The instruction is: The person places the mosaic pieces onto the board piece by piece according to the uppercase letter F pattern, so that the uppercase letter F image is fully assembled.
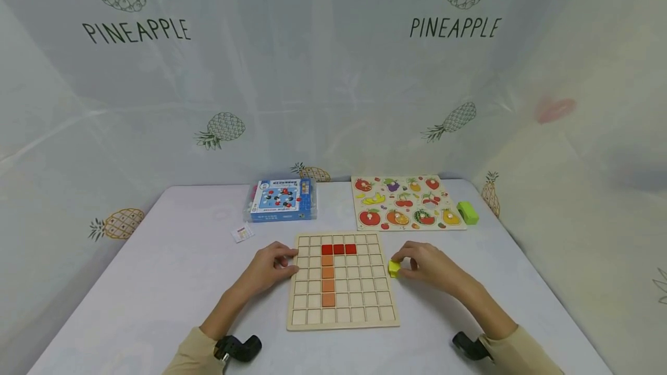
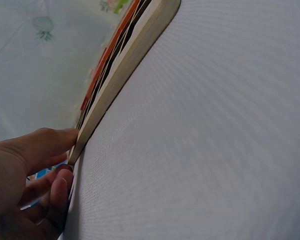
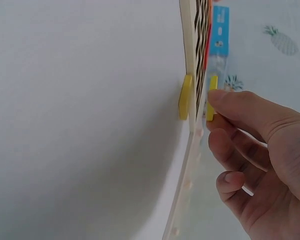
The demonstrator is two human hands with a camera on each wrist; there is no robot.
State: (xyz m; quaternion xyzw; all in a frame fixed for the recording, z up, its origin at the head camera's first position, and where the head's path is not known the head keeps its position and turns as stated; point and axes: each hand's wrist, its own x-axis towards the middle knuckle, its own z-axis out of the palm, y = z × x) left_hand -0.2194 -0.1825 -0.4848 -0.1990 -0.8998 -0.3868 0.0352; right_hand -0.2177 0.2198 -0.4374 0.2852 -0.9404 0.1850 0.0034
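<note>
A wooden grid board (image 1: 362, 288) lies on the table with three red tiles (image 1: 339, 249) in a row and a column of several orange tiles (image 1: 327, 272) beneath the leftmost one. My left hand (image 1: 267, 268) holds the board's left edge, thumb and fingertips against it; the left wrist view shows the thumb (image 2: 55, 142) on that rim. Beside the right edge, my right hand (image 1: 429, 265) pinches a thin yellow tile (image 3: 211, 97) between thumb and forefinger, lifted off the table. Another yellow tile (image 3: 185, 97) is down by the board's edge.
Behind the board stand a blue boxed set (image 1: 281, 201) and a fruit puzzle board (image 1: 406, 204). A green block (image 1: 468, 213) sits right of the puzzle, and a small printed card (image 1: 242, 233) lies at the left. A patterned curtain (image 1: 333, 74) hangs behind the table.
</note>
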